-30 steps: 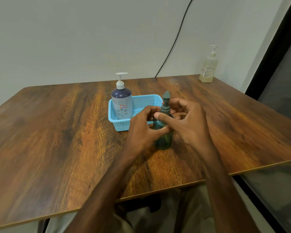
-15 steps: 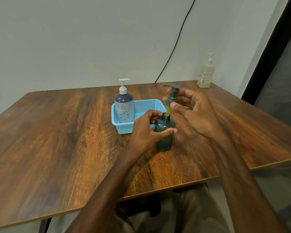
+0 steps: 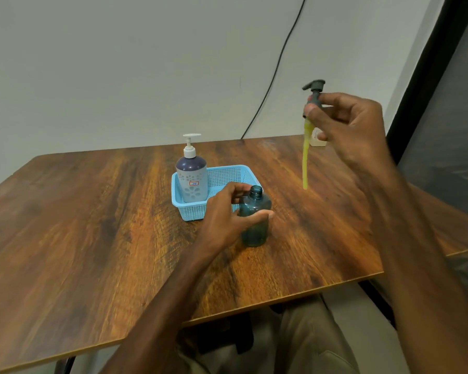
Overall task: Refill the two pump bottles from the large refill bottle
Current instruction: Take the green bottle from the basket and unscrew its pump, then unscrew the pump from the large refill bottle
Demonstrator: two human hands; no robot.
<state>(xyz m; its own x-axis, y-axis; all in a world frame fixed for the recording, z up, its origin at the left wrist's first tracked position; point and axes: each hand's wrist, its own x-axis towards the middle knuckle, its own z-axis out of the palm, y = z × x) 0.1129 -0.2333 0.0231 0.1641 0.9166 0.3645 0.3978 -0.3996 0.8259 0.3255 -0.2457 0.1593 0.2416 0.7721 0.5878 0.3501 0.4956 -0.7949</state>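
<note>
A small dark teal bottle [image 3: 256,225] stands upright on the wooden table [image 3: 92,225] with its neck open. My left hand [image 3: 227,214] grips its body from the left. My right hand [image 3: 346,128] holds the bottle's dark pump head [image 3: 315,89] high above the table to the right, and the pump's yellow-green tube [image 3: 305,160] hangs down from it. A purple-and-white pump bottle [image 3: 191,176] stands in the left end of a light blue basket [image 3: 227,176]. A pale bottle [image 3: 317,140] at the table's far right is mostly hidden behind my right hand.
A black cable [image 3: 276,68] runs down the wall to the table's back edge. A dark frame [image 3: 427,76] lines the right side. The table's front edge sits above my lap.
My right hand has lifted the pump head out of the teal bottle and carried it up and to the right. My left hand has stayed on the bottle.
</note>
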